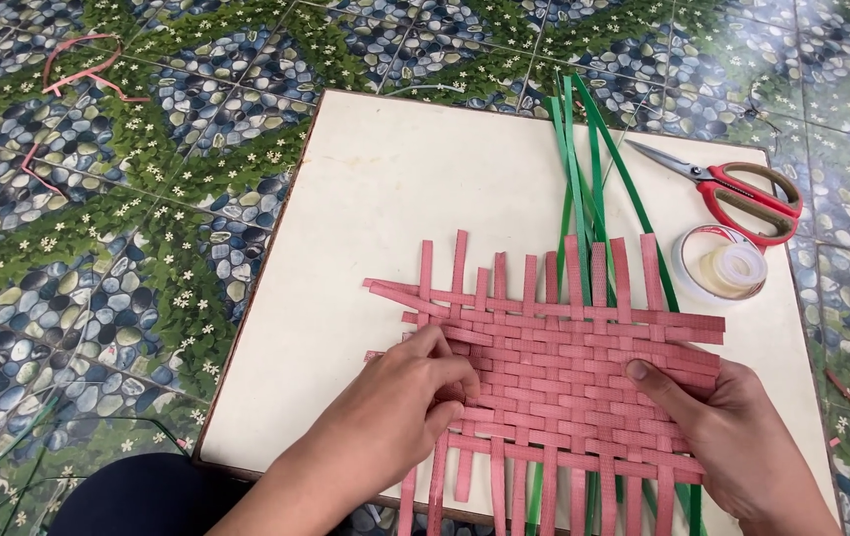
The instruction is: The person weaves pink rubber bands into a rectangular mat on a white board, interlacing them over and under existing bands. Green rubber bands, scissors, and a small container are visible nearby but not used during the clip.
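On a pale board over pebble-patterned floor tiles, the left hand pinches and the right hand presses the light, springy, loosely woven pink strap mat, best gripped at its edges.

Glossy plastic woven strips, matt board, metal-bladed scissors

Left hand, right hand — fingers curled
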